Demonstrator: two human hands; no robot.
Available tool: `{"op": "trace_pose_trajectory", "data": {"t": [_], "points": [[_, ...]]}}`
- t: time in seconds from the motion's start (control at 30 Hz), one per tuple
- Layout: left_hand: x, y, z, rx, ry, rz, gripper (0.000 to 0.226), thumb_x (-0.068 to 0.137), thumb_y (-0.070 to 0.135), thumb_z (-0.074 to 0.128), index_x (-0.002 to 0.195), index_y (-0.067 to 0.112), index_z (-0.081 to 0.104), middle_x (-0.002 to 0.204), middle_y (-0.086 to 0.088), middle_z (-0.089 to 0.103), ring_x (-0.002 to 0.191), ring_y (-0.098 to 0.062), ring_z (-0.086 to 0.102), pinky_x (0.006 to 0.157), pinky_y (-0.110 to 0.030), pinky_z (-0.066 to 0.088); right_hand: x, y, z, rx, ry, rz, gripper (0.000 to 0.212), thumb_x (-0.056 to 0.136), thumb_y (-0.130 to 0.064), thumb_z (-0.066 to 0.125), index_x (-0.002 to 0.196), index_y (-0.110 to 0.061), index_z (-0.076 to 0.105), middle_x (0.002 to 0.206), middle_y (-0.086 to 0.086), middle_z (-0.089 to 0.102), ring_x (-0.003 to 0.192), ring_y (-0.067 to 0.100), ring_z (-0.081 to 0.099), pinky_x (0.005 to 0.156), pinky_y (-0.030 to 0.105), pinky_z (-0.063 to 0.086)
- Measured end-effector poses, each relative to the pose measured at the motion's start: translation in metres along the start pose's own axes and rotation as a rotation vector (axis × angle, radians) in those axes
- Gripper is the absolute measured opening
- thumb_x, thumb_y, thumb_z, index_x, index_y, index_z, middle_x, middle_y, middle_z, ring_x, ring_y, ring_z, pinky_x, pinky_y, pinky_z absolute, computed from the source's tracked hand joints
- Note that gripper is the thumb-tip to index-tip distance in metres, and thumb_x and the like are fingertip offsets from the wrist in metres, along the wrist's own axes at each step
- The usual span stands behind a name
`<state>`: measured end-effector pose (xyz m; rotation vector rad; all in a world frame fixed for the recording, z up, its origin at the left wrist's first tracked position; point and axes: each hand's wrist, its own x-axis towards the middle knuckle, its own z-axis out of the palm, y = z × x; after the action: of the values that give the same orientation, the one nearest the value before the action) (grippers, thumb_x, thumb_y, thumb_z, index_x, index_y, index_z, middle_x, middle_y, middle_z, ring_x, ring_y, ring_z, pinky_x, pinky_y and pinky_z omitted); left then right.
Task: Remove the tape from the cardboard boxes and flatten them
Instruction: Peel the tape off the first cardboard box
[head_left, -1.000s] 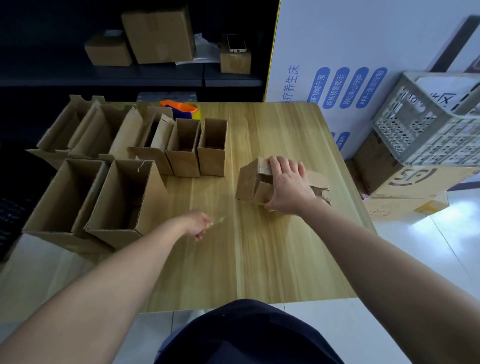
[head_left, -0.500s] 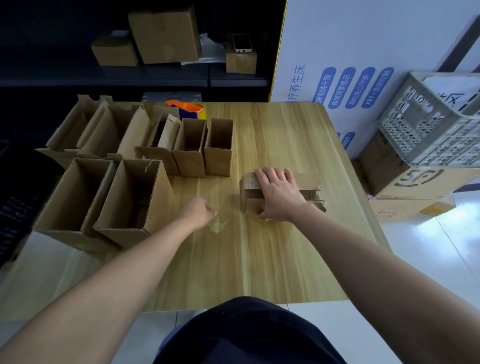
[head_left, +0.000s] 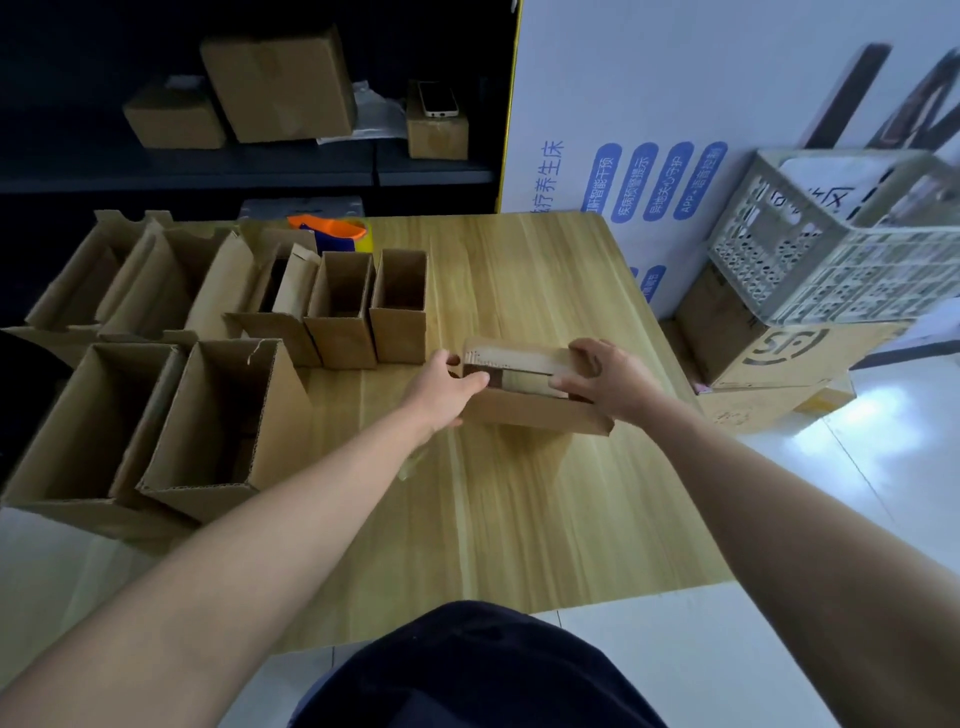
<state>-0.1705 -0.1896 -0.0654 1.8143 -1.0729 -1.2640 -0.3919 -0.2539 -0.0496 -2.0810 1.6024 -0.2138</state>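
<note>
Cardboard filled the left half of the table (head_left: 519, 519), where open boxes (head_left: 223, 426) stood upright in rows. Just right of them, near the table's middle, a small box (head_left: 524, 413) sat on the wood, gripped at both ends. The left hand (head_left: 441, 387) curled round its left end, thumb pressed against it. The right hand (head_left: 605, 379) clamped the right end, fingers bent over the top flap. A grey crate (head_left: 831, 249) rested on cartons (head_left: 779, 353) beyond the table's right edge.

Bare light wooden surface (head_left: 519, 499) lies open toward the near edge, while upright open brown cardboard boxes (head_left: 228, 415) crowd its left side.
</note>
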Motion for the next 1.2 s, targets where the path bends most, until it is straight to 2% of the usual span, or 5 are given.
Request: {"op": "trace_pose_trajectory", "data": {"t": [0.27, 0.5, 0.67, 0.97, 1.2], "points": [[0.012, 0.020, 0.010, 0.026, 0.026, -0.147, 0.075, 0.072, 0.023, 0.080, 0.132, 0.012, 0.038, 0.132, -0.010, 0.049, 0.110, -0.024, 0.049, 0.087, -0.040, 0.044, 0.005, -0.016, -0.008, 0.050, 0.154, 0.088, 0.056, 0.083, -0.067, 0.047, 0.088, -0.016, 0.068, 0.069, 0.001, 0.061, 0.061, 0.015, 0.058, 0.047, 0.025, 0.042], [0.021, 0.033, 0.017, 0.448, 0.237, -0.119, 0.056, 0.064, 0.040, 0.084, 0.099, 0.013, 0.050, 0.090, -0.003, 0.055, 0.081, -0.022, 0.057, 0.053, -0.025, 0.039, 0.005, -0.013, 0.009, 0.228, 0.280, 0.198, 0.076, 0.075, -0.068, 0.060, 0.125, -0.012, 0.049, 0.111, 0.006, 0.061, 0.097, 0.021, 0.060, 0.080, 0.034, 0.054], [0.020, 0.037, 0.022, 0.565, 0.345, -0.041, 0.038, 0.068, 0.046, 0.073, 0.075, 0.014, 0.054, 0.070, 0.002, 0.052, 0.068, -0.020, 0.055, 0.044, -0.022, 0.032, 0.005, -0.008, 0.015, 0.440, 0.238, 0.288, 0.093, 0.062, -0.050, 0.083, 0.129, -0.013, 0.029, 0.123, 0.010, 0.052, 0.103, 0.022, 0.053, 0.074, 0.029, 0.045], [0.020, 0.018, 0.012, 0.095, 0.304, 0.103, 0.041, 0.091, 0.029, 0.048, 0.055, 0.010, 0.038, 0.050, 0.000, 0.031, 0.051, -0.020, 0.035, 0.055, -0.030, 0.033, 0.010, -0.016, 0.010, 0.353, 0.208, 0.411, 0.071, 0.067, -0.026, 0.085, 0.107, -0.019, 0.027, 0.103, 0.007, 0.053, 0.060, 0.012, 0.056, 0.034, 0.018, 0.037], [0.011, 0.023, 0.017, -0.077, 0.233, 0.063, 0.035, 0.100, 0.035, 0.037, 0.067, 0.025, 0.041, 0.072, 0.001, 0.044, 0.075, -0.020, 0.052, 0.069, -0.034, 0.057, 0.009, -0.027, 0.006, 0.331, 0.168, 0.449, 0.061, 0.071, -0.022, 0.075, 0.112, -0.011, 0.032, 0.082, 0.006, 0.062, 0.072, 0.021, 0.065, 0.056, 0.035, 0.055]]}}
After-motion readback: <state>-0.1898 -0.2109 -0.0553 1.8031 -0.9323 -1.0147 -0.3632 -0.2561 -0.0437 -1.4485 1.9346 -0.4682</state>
